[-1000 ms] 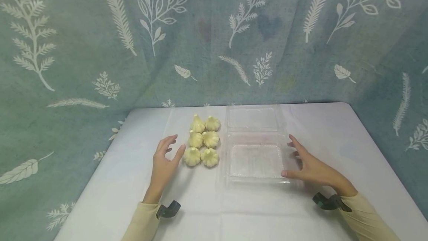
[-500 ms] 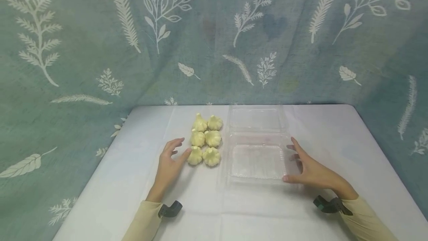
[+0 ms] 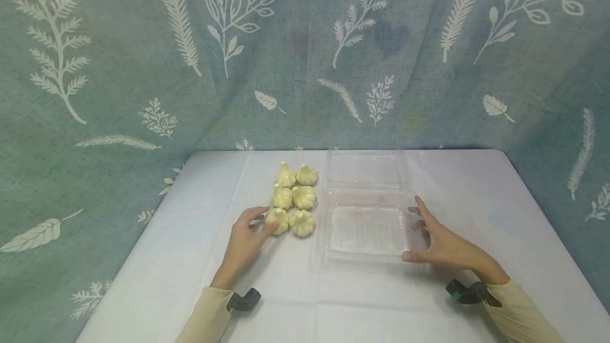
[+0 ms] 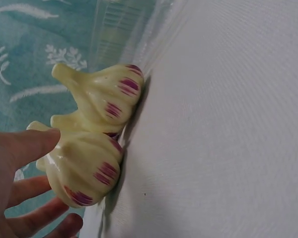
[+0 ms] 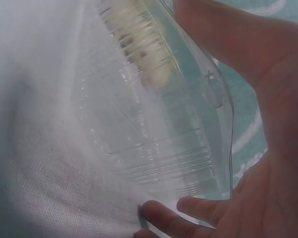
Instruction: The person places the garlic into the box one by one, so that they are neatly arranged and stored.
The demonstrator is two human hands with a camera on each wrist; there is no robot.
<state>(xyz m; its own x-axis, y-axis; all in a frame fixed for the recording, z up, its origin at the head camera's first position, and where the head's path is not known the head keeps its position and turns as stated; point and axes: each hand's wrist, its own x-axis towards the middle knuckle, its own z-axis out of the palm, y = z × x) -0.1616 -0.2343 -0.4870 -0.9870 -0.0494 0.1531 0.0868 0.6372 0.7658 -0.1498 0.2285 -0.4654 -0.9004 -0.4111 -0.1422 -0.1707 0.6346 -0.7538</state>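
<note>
At the near left of a group of pale yellow garlic bulbs, my left hand [image 3: 245, 242] holds one garlic bulb [image 4: 87, 168]. In the left wrist view its thumb [image 4: 37, 145] lies at the bulb's neck, and the fingers reach round the far side. Purple streaks mark the bulb's base, which is close to the white cloth. To the right lies a clear plastic clamshell box [image 3: 364, 229], its lid [image 3: 364, 169] folded back. My right hand [image 3: 445, 242] is spread at the box's right wall, thumb by the near corner and fingers farther back.
The other garlic bulbs [image 3: 304, 197] stand close together in two columns, left of the box. White cloth [image 3: 362, 300] covers the table. Behind its far edge hangs a blue-green leaf-patterned curtain [image 3: 295, 68]. A dark wrist mount [image 3: 244, 300] sits on the left sleeve.
My left hand has moved right to the near-left garlic bulb and closed its thumb and fingers about it. The right hand stays at the box. The head view has shifted slightly.
</note>
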